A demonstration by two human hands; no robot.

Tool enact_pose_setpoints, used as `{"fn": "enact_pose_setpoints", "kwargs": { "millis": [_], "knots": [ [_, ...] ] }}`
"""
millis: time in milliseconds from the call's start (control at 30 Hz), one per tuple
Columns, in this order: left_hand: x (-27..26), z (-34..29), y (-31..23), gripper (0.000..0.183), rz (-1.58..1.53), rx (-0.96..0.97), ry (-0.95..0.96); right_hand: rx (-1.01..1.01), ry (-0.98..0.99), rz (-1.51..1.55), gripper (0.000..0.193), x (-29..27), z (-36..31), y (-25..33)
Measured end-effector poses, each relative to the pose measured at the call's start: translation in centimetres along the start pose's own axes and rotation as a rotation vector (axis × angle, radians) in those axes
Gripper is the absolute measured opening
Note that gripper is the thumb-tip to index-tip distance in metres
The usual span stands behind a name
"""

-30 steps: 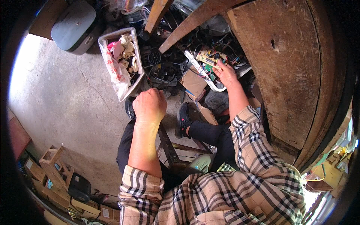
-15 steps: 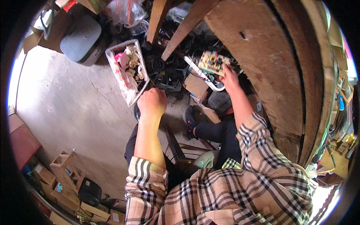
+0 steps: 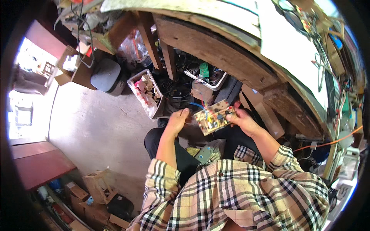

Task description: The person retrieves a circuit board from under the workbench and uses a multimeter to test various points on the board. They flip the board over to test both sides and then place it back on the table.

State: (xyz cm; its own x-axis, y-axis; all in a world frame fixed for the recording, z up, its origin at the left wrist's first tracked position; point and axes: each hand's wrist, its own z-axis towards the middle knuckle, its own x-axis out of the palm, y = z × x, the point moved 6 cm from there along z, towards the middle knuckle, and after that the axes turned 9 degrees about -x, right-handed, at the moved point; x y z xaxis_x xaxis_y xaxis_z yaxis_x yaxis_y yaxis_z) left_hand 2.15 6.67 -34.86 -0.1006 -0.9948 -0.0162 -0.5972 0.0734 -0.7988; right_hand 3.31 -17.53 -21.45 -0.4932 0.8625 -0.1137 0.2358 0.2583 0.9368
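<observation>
My right hand point(image 3: 243, 121) grips a tan circuit board point(image 3: 211, 120) by its right edge, with the thumb on top. Small components and a yellow part crowd the board, which is tilted over my lap. Left of it, apart from the board, is my left hand point(image 3: 177, 121). Its fingers are curled and the thumb lies against them; whatever they may hold is hidden. Beyond the hands stands a white bin point(image 3: 157, 109) with crumpled paper and a plastic liner. A green circuit board point(image 3: 204, 70) lies in a white tray point(image 3: 218, 85) under the bench.
A wooden bench point(image 3: 216, 46) with a pale top runs across the far right. Its legs point(image 3: 168, 61) stand near the bin. A grey lidded container point(image 3: 106, 75) is at the far left. Cardboard point(image 3: 266, 113) leans by my right arm; a wooden frame point(image 3: 98, 187) sits at lower left.
My right hand has brought the circuit board back from the white tray toward my lap. My left hand's thumb now points up beside the board. The view has turned, showing more of the bench top.
</observation>
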Motion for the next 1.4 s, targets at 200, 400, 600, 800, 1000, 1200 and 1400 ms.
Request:
{"fn": "enact_pose_setpoints", "kwargs": {
  "millis": [200,400,600,800,1000,1200,1400],
  "knots": [
    [6.4,-12.2,-6.0,0.067,-1.049,0.062,0.806,-0.138,0.139,0.175,0.039,0.8,-3.2,4.9],
    [7.8,-16.2,-12.2,0.063,-0.596,0.265,0.517,-0.355,0.175,0.136,0.033,-2.6,-6.1,9.4],
    [11.3,-15.2,-24.4,0.038,-0.437,0.409,0.323,-0.634,-0.096,0.264,0.032,-8.9,-7.6,15.3],
    [14.6,-12.4,-34.9,0.023,-0.322,0.627,0.238,-0.720,-0.369,0.251,0.032,-15.6,-6.4,20.9],
    [15.3,-7.5,-38.0,0.021,-0.296,0.596,0.193,-0.486,-0.501,-0.217,0.039,-20.6,-1.4,21.3],
    [14.9,-4.6,-40.6,0.022,-0.180,0.624,0.137,-0.340,-0.571,-0.768,0.051,-22.5,-0.1,24.7],
    [14.4,-1.8,-41.1,0.023,-0.317,0.656,0.078,-0.188,-0.348,-0.707,0.047,-23.3,1.8,25.1]
  ]
}}
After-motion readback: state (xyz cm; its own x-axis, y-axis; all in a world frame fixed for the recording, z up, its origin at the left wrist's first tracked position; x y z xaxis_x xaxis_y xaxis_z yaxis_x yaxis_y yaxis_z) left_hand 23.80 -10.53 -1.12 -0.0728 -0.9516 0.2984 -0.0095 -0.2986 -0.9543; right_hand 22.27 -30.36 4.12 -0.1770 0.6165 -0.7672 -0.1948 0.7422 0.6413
